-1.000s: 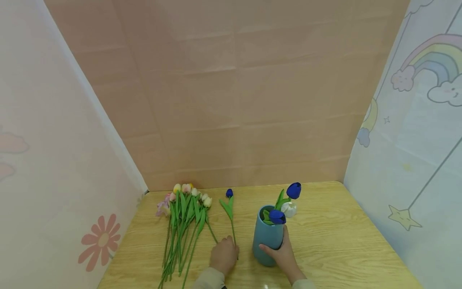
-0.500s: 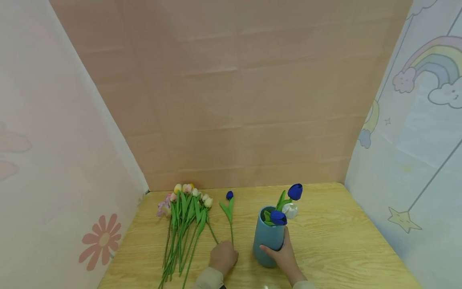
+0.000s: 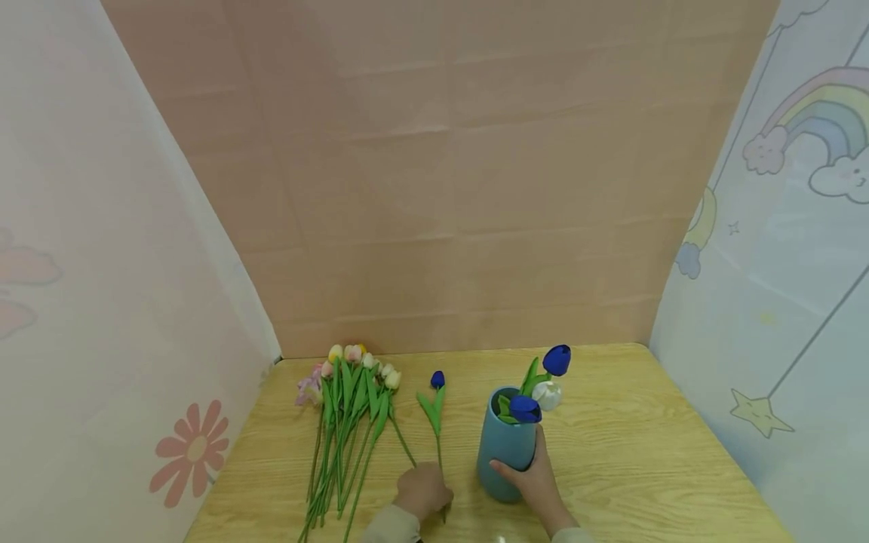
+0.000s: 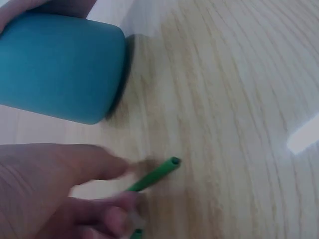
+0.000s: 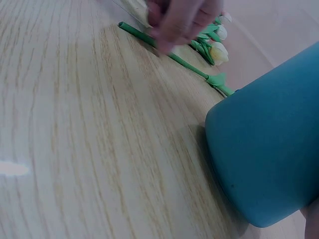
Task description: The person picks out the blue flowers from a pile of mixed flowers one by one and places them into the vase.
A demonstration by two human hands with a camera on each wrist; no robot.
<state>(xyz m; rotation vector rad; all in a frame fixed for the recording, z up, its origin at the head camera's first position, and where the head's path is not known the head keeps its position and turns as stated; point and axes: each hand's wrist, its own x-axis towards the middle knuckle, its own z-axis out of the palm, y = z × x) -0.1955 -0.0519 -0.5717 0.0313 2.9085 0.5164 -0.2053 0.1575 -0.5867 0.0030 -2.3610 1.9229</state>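
My left hand (image 3: 422,490) pinches the green stem of a blue tulip (image 3: 437,379) lying on the table. The stem's cut end (image 4: 167,167) pokes out past my thumb and fingers in the left wrist view. To its right, a blue-grey vase (image 3: 501,460) stands on the table, tilted slightly. My right hand (image 3: 539,486) grips the vase from its right side, thumb across the front. Two blue tulips and a white tulip (image 3: 546,395) lean out of the vase mouth; their lower stems are hidden inside.
Left of my left hand lies a bunch of tulips (image 3: 349,422) in white, pink and yellow, stems toward me. One of its stems reaches up to my left hand. Fabric walls (image 3: 448,188) close in the table's back and sides.
My left hand has drawn the blue tulip a little toward me along the table, so its bloom sits nearer. My right hand and the vase have stayed in place.
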